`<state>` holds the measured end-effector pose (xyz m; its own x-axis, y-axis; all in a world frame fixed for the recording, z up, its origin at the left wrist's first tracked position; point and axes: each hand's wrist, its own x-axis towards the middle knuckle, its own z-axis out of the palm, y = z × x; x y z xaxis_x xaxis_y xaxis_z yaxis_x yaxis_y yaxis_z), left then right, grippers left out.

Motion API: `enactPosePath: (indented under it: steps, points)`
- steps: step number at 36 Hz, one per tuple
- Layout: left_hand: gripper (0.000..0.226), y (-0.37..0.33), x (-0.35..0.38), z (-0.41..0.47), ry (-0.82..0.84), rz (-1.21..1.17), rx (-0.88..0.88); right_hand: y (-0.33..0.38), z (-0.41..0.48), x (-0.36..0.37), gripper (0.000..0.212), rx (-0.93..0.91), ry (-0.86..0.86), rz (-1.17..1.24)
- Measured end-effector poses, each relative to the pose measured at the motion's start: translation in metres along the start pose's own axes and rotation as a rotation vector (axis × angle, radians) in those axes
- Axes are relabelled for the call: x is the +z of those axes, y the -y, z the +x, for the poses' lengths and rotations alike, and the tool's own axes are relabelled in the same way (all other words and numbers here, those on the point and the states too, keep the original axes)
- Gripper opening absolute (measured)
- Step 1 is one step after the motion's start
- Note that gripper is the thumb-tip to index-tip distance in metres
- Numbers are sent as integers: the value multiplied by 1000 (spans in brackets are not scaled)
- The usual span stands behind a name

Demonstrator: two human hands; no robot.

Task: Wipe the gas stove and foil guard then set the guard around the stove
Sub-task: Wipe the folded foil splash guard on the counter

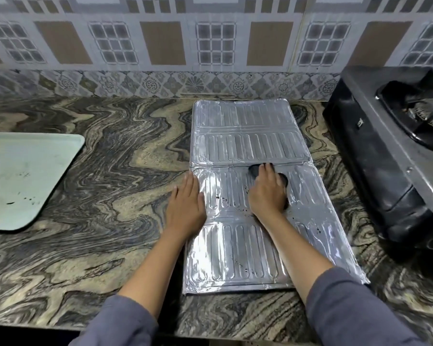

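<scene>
The ribbed foil guard (250,156) lies flat on the swirled stone counter (98,171), its shiny panels creased and flecked with dark spots. The right hand (266,192) presses a dark cloth (255,171) onto a middle panel, fingers together. The left hand (185,203), at 9 o'clock, rests flat on the guard's edge. The black gas stove (385,151) sits at 3 o'clock, a pale tray (28,176) farther off at 9 o'clock.

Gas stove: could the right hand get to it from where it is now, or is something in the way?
Probably yes. The right hand presses a dark cloth on the foil guard; the gas stove sits just right of the guard, with only bare counter between.
</scene>
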<state>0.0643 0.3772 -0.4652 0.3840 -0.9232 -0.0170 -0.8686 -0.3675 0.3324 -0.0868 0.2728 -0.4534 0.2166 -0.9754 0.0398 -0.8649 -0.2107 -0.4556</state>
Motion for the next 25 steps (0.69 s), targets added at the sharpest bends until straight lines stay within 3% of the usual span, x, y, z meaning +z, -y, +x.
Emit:
enactPosePath:
  steps: [7,25]
  points:
    - [53,-1,-1,1,-3,7,-3,30,-14,17,59,-116,87,41]
    - [51,2,-4,0,-42,-44,-25,33,-30,6,44,-555,346,83]
